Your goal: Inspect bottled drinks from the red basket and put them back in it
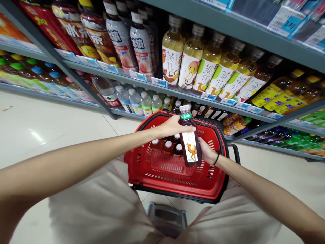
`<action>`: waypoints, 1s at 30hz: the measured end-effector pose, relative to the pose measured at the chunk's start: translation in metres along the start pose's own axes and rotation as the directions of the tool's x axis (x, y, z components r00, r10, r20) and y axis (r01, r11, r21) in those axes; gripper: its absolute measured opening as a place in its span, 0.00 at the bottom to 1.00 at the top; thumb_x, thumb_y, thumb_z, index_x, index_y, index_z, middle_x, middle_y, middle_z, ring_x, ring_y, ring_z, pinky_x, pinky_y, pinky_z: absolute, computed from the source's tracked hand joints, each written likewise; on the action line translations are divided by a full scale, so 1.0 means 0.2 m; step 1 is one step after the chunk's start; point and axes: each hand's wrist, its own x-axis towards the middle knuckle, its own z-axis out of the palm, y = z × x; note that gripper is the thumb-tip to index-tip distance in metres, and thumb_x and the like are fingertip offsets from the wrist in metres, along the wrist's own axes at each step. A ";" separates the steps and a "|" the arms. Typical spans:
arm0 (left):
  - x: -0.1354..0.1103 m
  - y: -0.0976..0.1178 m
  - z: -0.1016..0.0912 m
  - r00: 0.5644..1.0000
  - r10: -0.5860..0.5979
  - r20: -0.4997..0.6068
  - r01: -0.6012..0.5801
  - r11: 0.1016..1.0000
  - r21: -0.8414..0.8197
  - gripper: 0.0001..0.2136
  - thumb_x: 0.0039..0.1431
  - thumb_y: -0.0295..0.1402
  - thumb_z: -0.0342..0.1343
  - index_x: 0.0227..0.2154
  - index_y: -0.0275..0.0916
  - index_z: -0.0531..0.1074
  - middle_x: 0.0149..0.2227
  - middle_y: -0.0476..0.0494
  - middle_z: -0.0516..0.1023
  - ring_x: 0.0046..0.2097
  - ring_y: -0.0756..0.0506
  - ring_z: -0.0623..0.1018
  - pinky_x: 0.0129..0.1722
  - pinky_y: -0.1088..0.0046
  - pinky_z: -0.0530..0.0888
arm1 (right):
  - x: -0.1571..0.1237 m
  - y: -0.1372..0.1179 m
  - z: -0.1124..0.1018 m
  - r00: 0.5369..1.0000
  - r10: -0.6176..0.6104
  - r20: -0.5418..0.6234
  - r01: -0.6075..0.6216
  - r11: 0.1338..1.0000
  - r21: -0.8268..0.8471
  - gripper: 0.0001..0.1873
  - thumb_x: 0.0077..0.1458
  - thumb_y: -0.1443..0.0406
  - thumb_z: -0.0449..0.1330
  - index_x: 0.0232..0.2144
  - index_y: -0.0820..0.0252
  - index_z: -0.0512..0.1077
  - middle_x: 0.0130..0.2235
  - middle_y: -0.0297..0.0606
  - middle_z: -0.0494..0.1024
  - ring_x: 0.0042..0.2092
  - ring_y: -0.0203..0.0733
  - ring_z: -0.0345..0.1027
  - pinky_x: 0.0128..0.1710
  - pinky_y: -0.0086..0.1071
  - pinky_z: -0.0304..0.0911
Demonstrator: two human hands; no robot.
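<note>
Sitting on stool (166, 217), red basket (177, 189) resting on knees, so it's staying level and within reach. Few capped bottles (167, 145) standing upright inside, bunched at far end. Both hands holding bottle (191, 145) just above basket. Left hand (175, 126) grip closing round neck, right hand (207, 152) grip wrapping lower body from behind, prob keeping it upright, label facing up. Shelf (182, 90) carrying yellow drinks (203, 67) beyond.

bottle (191, 144): dark reddish-brown drink, white cap, green neck band, white label with an orange camel
state: capped, full
pose: upright, leaning slightly
place: above the red basket (177, 184), toward its right side
</note>
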 end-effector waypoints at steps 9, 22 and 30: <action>0.03 0.09 -0.04 0.994 -0.068 -0.090 0.009 0.842 -0.540 0.17 0.57 0.46 0.65 0.35 0.35 0.79 0.37 0.37 0.83 0.41 0.39 0.79 0.49 0.60 0.73 | -0.11 -0.09 0.08 0.983 -0.117 0.140 0.084 0.972 0.217 0.30 0.74 0.51 0.42 0.49 0.64 0.77 0.43 0.47 0.85 0.38 0.47 0.81 0.51 0.45 0.75; -0.01 0.15 -0.06 1.000 0.029 -0.013 -0.030 0.784 -0.621 0.17 0.57 0.45 0.69 0.36 0.34 0.81 0.39 0.40 0.83 0.40 0.44 0.77 0.47 0.65 0.70 | -0.18 0.03 0.01 0.595 0.058 0.802 -0.117 0.993 0.014 0.51 0.48 0.22 0.36 0.37 0.58 0.69 0.29 0.52 0.81 0.26 0.53 0.74 0.29 0.46 0.72; -0.05 0.19 -0.06 0.998 0.063 0.019 -0.037 0.774 -0.632 0.20 0.52 0.48 0.74 0.38 0.35 0.83 0.40 0.41 0.83 0.39 0.46 0.77 0.46 0.64 0.71 | -0.11 0.10 -0.02 0.431 0.196 0.881 -0.153 0.978 -0.143 0.44 0.53 0.24 0.39 0.33 0.55 0.64 0.23 0.44 0.76 0.24 0.48 0.73 0.27 0.40 0.72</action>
